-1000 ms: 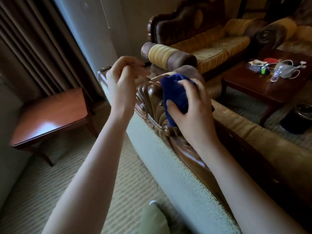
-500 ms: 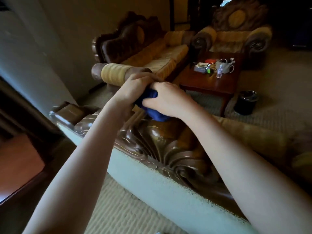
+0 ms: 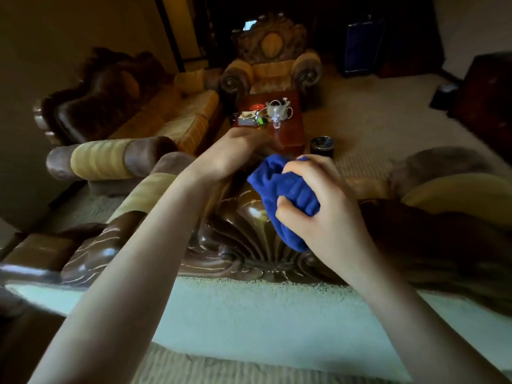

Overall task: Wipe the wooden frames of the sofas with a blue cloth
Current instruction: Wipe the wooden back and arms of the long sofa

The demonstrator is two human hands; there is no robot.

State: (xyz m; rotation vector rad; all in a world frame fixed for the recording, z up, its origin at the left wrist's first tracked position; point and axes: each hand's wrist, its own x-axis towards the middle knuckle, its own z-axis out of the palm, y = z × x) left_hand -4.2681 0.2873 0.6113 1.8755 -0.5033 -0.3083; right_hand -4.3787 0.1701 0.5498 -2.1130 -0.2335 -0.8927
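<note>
The right hand (image 3: pixel 318 214) clenches the blue cloth (image 3: pixel 282 195), bunched into a soft wad pressed against the carved wooden crest (image 3: pixel 249 231) at the top of the near sofa's back. The left hand (image 3: pixel 235 153) reaches past the crest to the far side; its fingers are blurred and partly hidden, so whether it grips the frame or only rests there cannot be told. The cloth looks light, limp and thick-piled: it should mould readily into the shell-shaped grooves, and is best held gathered in the palm as now, with a loose fold left free to work into the carving. The lacquered wood looks hard and slick, so little pressure seems needed. Half a second earlier both hands met on the cloth; now the left has let go and moved away.
</note>
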